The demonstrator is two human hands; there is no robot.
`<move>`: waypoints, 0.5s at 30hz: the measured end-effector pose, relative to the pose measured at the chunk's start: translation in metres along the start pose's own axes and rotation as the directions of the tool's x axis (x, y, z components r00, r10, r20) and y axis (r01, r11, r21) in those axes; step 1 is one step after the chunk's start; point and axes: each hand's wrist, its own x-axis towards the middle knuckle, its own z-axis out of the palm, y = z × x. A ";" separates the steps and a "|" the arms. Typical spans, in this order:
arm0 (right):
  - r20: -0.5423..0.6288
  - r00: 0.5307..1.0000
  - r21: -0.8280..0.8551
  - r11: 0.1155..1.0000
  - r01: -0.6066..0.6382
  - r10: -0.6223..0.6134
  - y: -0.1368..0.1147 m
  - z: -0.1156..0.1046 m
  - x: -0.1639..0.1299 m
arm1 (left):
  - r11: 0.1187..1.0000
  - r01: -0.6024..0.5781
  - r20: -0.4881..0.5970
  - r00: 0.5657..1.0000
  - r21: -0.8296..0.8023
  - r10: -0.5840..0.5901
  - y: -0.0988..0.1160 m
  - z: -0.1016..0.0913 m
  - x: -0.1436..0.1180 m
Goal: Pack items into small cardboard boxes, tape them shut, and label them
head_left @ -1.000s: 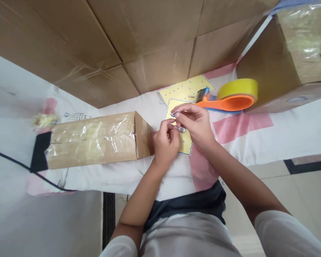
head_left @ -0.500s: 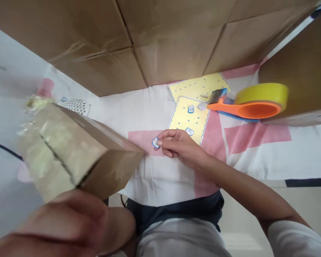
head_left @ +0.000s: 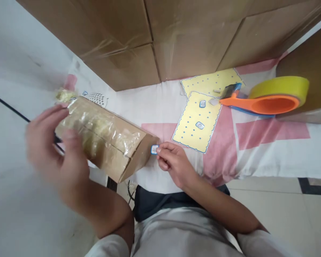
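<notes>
Left hand [head_left: 56, 157], blurred, is wrapped around the far-left end of the taped cardboard box [head_left: 107, 137], fingers over its top and thumb toward the near side, gripping it. The box's long axis runs from upper left to lower right; its plain cardboard end face points lower right, toward the right hand [head_left: 173, 160]. Right hand pinches a small blue-edged sticker [head_left: 154, 149] between thumb and fingertips; the sticker sits just beside that end face, touching or nearly so — cannot tell which. Beyond the right hand, on the white-and-pink cloth [head_left: 256, 150], lies a yellow sticker sheet [head_left: 188, 125], a second yellow sheet [head_left: 211, 82] behind it, then an orange tape dispenser [head_left: 267, 100]. Large cardboard cartons [head_left: 176, 39] stand behind.
</notes>
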 end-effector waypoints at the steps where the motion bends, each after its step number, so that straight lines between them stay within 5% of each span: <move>1: -0.012 1.000 0.035 0.999 -0.010 0.010 0.010 0.004 0.001 | 0.999 -0.044 0.034 0.998 0.024 0.043 -0.012 0.014 0.012; 5: -0.019 0.999 0.087 0.995 -0.045 0.047 0.030 0.015 0.006 | 0.997 -0.050 0.183 0.982 0.064 0.038 -0.040 0.047 0.035; 15: -0.017 0.996 0.162 0.983 -0.086 0.090 0.035 0.017 0.002 | 0.998 0.004 0.144 0.989 0.062 -0.013 -0.035 0.042 0.029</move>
